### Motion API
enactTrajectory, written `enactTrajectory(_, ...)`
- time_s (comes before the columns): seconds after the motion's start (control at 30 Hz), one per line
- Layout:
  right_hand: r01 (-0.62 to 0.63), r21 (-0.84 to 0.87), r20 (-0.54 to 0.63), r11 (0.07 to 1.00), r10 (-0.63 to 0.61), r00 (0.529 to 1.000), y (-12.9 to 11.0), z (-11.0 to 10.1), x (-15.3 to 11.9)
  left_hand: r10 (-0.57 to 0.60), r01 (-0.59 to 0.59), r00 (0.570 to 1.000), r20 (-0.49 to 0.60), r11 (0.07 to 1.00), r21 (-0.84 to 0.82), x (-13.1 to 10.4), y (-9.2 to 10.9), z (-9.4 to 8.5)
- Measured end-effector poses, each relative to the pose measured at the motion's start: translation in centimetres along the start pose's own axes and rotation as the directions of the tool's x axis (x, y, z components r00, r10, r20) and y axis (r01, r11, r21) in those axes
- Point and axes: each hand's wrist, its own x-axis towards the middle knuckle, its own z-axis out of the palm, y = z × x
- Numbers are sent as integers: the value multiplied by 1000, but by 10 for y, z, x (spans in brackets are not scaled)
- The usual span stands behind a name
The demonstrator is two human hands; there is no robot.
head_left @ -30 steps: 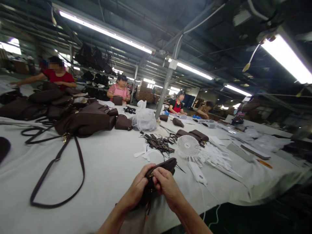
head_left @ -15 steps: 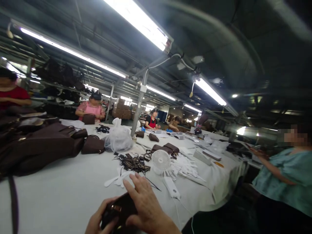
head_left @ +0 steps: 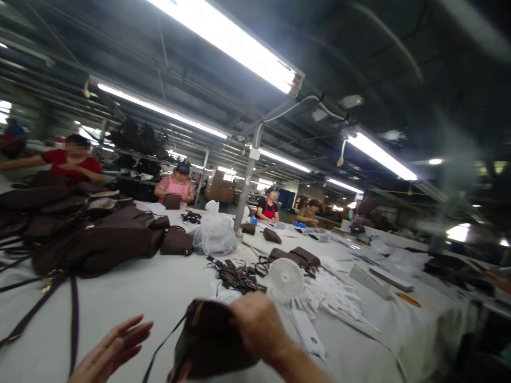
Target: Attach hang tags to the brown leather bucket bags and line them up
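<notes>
A small dark brown bag (head_left: 215,340) is at the front of the table, lifted and tilted. My right hand (head_left: 259,324) has its fingers closed around the bag's upper right edge. A thin dark strap (head_left: 165,340) hangs from the bag's left side. To the left, apart from the bag, my left hand (head_left: 114,348) is open with its fingers stretched out. Just beyond the bag lies a heap of black tags with cords (head_left: 235,274). A white fan (head_left: 286,279) stands to the right of that heap.
Large brown bags with straps (head_left: 115,239) are piled on the left. A white plastic bag (head_left: 215,234) stands by a metal post (head_left: 245,194). White paper strips (head_left: 339,298) lie right of the fan. Several co-workers are around the table, one in a pink apron (head_left: 175,186).
My left hand has come off the bag and moved left, opening. My right hand, earlier spread over the bag, now grips its edge. The view has swung left.
</notes>
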Motion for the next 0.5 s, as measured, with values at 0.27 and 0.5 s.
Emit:
enactTrajectory(0.27, -614, -309, -391, 726, 491, 778, 190, -75, 82, -315, 246, 924, 218, 924, 294, 18, -17, -10)
enactTrajectory(0.5, -196, 26, 294, 980, 180, 939, 100, 103, 63, -276, 294, 948, 156, 949, -111, 50, -55, -4)
